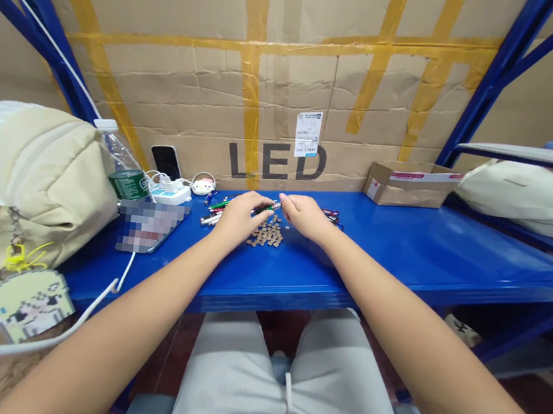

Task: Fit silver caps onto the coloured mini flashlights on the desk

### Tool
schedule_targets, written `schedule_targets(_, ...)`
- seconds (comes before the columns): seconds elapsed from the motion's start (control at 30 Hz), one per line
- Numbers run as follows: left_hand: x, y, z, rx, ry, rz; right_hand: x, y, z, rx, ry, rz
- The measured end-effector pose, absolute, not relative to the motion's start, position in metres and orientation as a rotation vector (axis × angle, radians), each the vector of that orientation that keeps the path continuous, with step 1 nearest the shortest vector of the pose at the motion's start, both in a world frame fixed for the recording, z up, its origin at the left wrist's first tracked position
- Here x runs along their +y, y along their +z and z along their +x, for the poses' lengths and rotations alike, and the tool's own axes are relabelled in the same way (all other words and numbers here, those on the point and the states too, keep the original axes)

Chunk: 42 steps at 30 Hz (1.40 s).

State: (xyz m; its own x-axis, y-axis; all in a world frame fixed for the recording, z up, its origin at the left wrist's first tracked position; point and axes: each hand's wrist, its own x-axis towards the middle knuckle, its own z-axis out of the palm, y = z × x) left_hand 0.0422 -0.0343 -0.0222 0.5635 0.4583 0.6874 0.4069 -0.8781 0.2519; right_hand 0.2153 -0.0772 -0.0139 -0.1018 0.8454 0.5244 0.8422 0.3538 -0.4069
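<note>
Over the blue shelf top, my left hand (241, 217) is closed on a slim dark and green pen (270, 207), gripping it between thumb and fingers. My right hand (302, 214) pinches at the pen's right end; whether it holds a separate small piece there is too small to tell. Just below the hands lies a pile of small round brownish pieces (267, 234), like little discs. Several pens (211, 218), some white and one green, lie beyond and left of my left hand. More dark and red slim items (331, 218) show behind my right hand, partly hidden by it.
A phone (166, 224), a power strip (172, 190), a white cat-faced item (203, 186) and a bottle (127, 172) stand left. A beige bag (54, 166) fills the left edge. At the back right sits an open cardboard box (407, 188), before a cardboard wall (168, 100).
</note>
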Motion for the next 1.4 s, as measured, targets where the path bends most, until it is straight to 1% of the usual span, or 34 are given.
schedule_targets(0.1,-0.027,-0.021,0.040,0.901,1.087,2.706,-0.073,-0.015,0.224,-1.926,-0.087,-1.599)
schedule_targets(0.3,0.002,-0.017,-0.002,1.474,0.788,2.769,-0.073,-0.014,0.235,-1.968,-0.381,-2.058)
schedule_targets(0.4,0.009,-0.019,-0.014,1.528,0.640,2.816,-0.071,-0.014,0.233,-2.055,-0.410,-2.152)
schedule_targets(0.47,0.010,-0.020,-0.013,1.539,0.618,2.847,-0.069,-0.015,0.232,-2.088,-0.407,-2.189)
schedule_targets(0.57,0.011,-0.023,-0.009,1.574,0.655,2.876,-0.066,-0.016,0.231,-2.106,-0.419,-2.196)
schedule_targets(0.83,0.018,-0.027,-0.012,1.673,0.499,2.840,-0.066,-0.015,0.239,-2.054,-0.285,-2.254)
schedule_targets(0.97,0.014,-0.024,-0.016,1.797,0.416,2.741,-0.075,-0.015,0.241,-2.061,-0.387,-1.996)
schedule_targets(1.03,0.011,-0.023,-0.017,1.815,0.405,2.709,-0.079,-0.015,0.238,-2.163,-0.304,-1.793)
schedule_targets(1.1,0.008,-0.020,-0.016,1.795,0.479,2.705,-0.081,-0.016,0.234,-2.302,-0.139,-1.628)
schedule_targets(1.17,0.003,-0.017,-0.012,1.667,0.623,2.730,-0.082,-0.017,0.232,-2.384,-0.031,-1.548)
schedule_targets(1.3,-0.011,-0.010,0.000,1.166,0.921,2.675,-0.080,-0.018,0.234,-2.369,-0.032,-1.561)
schedule_targets(1.4,-0.021,-0.009,0.009,0.963,0.960,2.578,-0.077,-0.020,0.237,-2.354,-0.010,-1.568)
